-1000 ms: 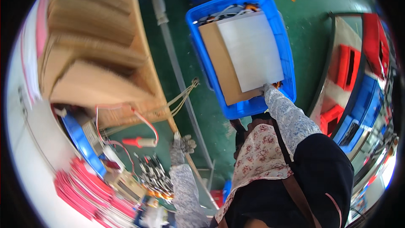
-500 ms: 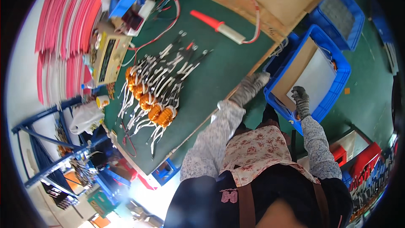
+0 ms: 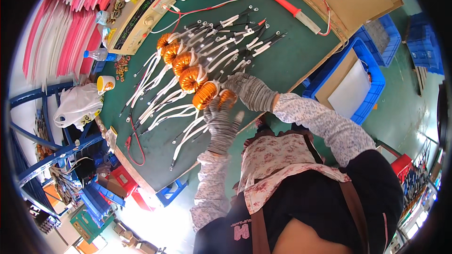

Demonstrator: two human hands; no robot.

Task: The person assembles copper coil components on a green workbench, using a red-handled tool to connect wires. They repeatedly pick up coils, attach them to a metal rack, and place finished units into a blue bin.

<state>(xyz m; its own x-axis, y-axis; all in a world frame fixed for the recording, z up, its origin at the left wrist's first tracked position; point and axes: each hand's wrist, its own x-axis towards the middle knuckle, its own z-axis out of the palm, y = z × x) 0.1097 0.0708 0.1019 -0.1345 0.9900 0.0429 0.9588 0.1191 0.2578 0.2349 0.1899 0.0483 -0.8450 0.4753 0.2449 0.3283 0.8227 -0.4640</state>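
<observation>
A row of orange copper-wound toroidal coils (image 3: 192, 79) lies on the green bench mat (image 3: 263, 9), with white-sleeved and black leads running out on both sides. At the near end of the row, one coil (image 3: 229, 98) sits between my hands. My left hand (image 3: 220, 124), in a grey striped glove, reaches it from below, fingertips against it and thumb spread apart. My right hand (image 3: 252, 91), gloved alike, comes from the right with bent fingers closed at that coil's far side and leads. Its fingertips are partly hidden.
A beige bench instrument (image 3: 136, 19) stands at the left back, beside stacked pink and white sheets (image 3: 61, 42). A red-and-white probe (image 3: 292, 9) lies on the mat. A yellow cup (image 3: 106, 83) and plastic bag (image 3: 77, 106) sit left. A blue crate (image 3: 372, 99) stands right.
My right hand has left the blue crate and moved left to the nearest coil. My left hand has moved from the bench edge to the same coil. The view has shifted too.
</observation>
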